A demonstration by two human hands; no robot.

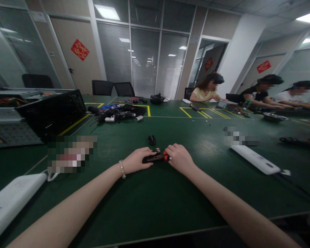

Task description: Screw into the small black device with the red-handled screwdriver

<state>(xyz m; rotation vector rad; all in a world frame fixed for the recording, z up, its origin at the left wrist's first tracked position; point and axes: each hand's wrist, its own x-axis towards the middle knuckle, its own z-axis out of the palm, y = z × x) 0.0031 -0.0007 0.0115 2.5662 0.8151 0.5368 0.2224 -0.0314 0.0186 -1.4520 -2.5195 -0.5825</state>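
At the middle of the green table, my two hands meet over a dark tool with red grip parts (155,158), which looks like pliers. My right hand (179,156) is closed around its red end. My left hand (138,160), wearing a bracelet, has its thumb and fingers around the dark end at the left. A small light-coloured piece (158,150) shows just above the tool, by the left fingertips; its kind is unclear. Just beyond the hands lies a small black bundle (151,139), perhaps a coiled cable, touched by neither hand.
An open computer case (51,115) stands at the left. Behind it lies a pile of cables and tools (119,113). White power strips (255,158) lie on the right and front left (15,193). A metal bowl (275,117) and several people (205,93) are at the far right.
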